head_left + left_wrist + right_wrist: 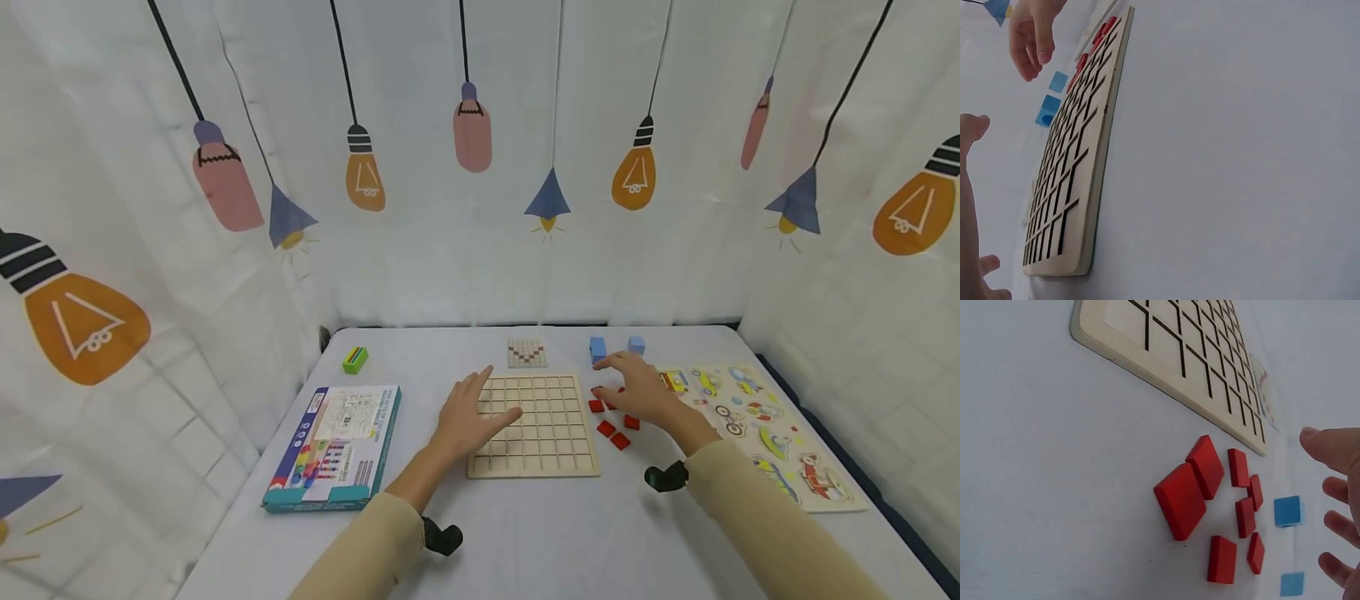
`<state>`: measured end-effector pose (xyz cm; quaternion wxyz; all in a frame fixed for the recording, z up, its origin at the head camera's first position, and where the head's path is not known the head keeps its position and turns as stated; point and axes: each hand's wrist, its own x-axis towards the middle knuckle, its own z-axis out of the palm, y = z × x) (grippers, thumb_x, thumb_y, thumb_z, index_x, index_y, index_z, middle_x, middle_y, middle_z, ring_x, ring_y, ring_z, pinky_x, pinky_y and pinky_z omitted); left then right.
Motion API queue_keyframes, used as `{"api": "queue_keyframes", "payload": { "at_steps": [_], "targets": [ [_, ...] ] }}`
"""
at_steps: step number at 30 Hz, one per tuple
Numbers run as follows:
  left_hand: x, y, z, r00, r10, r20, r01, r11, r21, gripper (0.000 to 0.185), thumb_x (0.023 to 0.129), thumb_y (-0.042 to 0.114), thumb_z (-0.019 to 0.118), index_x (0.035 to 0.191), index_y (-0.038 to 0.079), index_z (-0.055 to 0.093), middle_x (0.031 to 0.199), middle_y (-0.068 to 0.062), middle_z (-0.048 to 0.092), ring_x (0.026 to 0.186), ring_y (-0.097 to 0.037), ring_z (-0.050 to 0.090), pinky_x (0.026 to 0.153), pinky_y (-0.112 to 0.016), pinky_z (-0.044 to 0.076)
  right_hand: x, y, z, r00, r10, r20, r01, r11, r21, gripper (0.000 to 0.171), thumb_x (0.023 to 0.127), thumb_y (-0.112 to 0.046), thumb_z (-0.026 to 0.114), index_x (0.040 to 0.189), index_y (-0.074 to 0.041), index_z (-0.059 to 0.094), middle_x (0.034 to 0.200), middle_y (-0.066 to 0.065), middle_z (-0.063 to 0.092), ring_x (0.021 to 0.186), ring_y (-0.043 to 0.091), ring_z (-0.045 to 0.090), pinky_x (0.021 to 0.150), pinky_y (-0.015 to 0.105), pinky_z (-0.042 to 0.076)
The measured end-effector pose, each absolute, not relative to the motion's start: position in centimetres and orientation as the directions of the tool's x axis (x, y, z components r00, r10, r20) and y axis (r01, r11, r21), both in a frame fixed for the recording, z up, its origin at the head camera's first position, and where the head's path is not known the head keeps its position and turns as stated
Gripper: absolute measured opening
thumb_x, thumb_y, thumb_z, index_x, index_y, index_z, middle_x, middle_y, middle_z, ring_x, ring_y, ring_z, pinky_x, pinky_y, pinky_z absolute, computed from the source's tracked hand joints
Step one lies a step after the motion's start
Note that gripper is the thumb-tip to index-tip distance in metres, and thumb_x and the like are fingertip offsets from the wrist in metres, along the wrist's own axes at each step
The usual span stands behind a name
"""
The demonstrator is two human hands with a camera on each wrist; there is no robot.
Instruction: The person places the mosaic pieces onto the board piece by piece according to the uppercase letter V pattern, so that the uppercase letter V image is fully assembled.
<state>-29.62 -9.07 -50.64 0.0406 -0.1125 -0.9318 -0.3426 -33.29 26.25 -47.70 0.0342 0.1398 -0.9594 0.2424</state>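
A wooden grid board [555, 454] lies flat in the middle of the white table. My left hand [463, 419] hovers at its left side with fingers spread and thumb over the grid, holding nothing. Several flat red square tiles [619, 441] lie loose to the right of the board. Above them is my right hand [639, 392], fingers relaxed and apart, empty; in the right wrist view its fingers [1335, 447] show at the right edge, clear of the tiles. Two blue blocks [597, 349] stand beyond this hand. A small card with a red pattern [527, 353] lies behind the board.
On the left lies a boxed set [348, 417] with a printed cover. Behind it sits a small green block with coloured stripes [356, 360]. A picture puzzle board [813, 425] with vehicles lies along the right side. White curtains printed with lamps [472, 250] surround the table.
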Motion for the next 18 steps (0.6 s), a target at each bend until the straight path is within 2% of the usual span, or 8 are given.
{"api": "queue_keyframes", "payload": {
  "at_steps": [5, 11, 14, 18],
  "targets": [
    [-28.5, -9.4, -51.9, -0.972, 0.175, 0.157, 0.235, 0.705, 0.669, 0.11, 0.089, 0.077, 0.076, 0.176, 0.024, 0.034, 0.179, -0.019, 0.037, 0.167, -0.053, 0.03, 0.131, -0.078, 0.03, -32.9, 26.0, -49.1, -0.955, -0.271, 0.117, -0.292, 0.815, -0.5, 0.042, 0.103, -0.027, 0.081, 0.142, -0.015, 0.073, 0.156, 0.017, 0.062, 0.147, 0.045, 0.049, 0.117, 0.072, 0.049],
    [-27.4, -9.8, -52.5, -0.965, 0.185, 0.187, 0.263, 0.712, 0.651, 0.115, 0.086, 0.075, 0.081, 0.175, 0.017, 0.036, 0.176, -0.015, 0.044, 0.165, -0.043, 0.039, 0.131, -0.071, 0.036, -32.9, 26.1, -50.8, -0.954, -0.277, 0.118, -0.297, 0.806, -0.512, 0.031, 0.101, -0.029, 0.083, 0.131, -0.02, 0.079, 0.138, 0.006, 0.071, 0.126, 0.033, 0.055, 0.1, 0.052, 0.053],
    [-26.8, -10.2, -52.7, -0.964, 0.191, 0.185, 0.266, 0.712, 0.65, 0.117, 0.083, 0.076, 0.083, 0.174, 0.017, 0.037, 0.176, -0.012, 0.044, 0.165, -0.041, 0.039, 0.133, -0.069, 0.033, -33.1, 26.2, -51.6, -0.96, -0.262, 0.103, -0.277, 0.817, -0.506, 0.027, 0.102, -0.03, 0.083, 0.127, -0.022, 0.082, 0.131, 0.004, 0.071, 0.121, 0.029, 0.055, 0.095, 0.044, 0.053],
    [-26.2, -10.9, -53.0, -0.966, 0.193, 0.172, 0.258, 0.71, 0.655, 0.118, 0.081, 0.075, 0.085, 0.174, 0.019, 0.038, 0.177, -0.01, 0.044, 0.168, -0.047, 0.032, 0.135, -0.072, 0.026, -33.4, 26.4, -52.6, -0.971, -0.222, 0.086, -0.234, 0.831, -0.504, 0.027, 0.101, -0.03, 0.084, 0.127, -0.022, 0.083, 0.128, 0.004, 0.071, 0.117, 0.026, 0.053, 0.09, 0.037, 0.053]
  ]
}}
